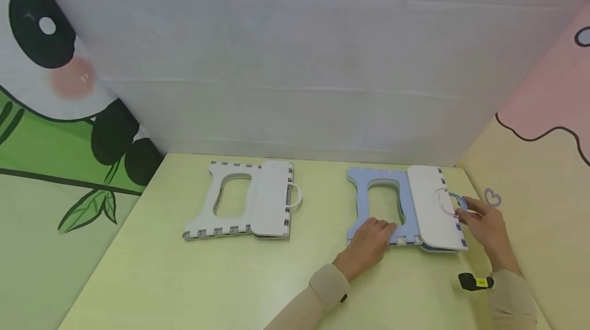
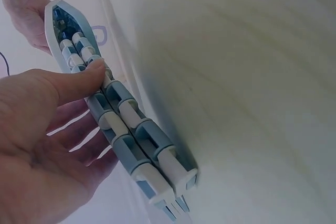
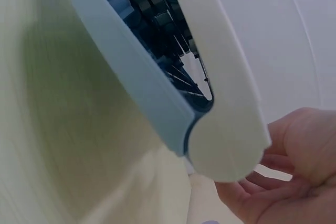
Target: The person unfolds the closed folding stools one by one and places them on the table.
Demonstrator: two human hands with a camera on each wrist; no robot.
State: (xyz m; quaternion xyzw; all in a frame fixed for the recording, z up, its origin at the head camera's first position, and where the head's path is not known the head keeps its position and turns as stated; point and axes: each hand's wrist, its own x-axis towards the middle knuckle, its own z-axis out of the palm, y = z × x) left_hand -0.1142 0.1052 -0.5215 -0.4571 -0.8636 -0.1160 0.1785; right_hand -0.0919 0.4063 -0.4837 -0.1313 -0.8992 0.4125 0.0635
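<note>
A folded step stool point(image 1: 428, 207), with blue leg panels and a white top, lies flat on the right of the table. My left hand point(image 1: 369, 243) grips its near edge; in the left wrist view the thumb presses on the hinged side point(image 2: 115, 121) while the other fingers reach behind it. At the stool's right end, my right hand point(image 1: 488, 227) pinches the blue carry handle point(image 1: 462, 201) between thumb and fingers. A white handle loop point(image 1: 440, 202) leans over the white top. In the right wrist view the stool's rounded end point(image 3: 226, 150) hides part of the right fingers.
A second folded step stool point(image 1: 272, 199), white and grey, lies left of the blue one, its handle loop sticking out to the right. The pale yellow table point(image 1: 193, 284) meets a white cloth backdrop point(image 1: 304, 63) behind and a painted wall point(image 1: 544, 207) close on the right.
</note>
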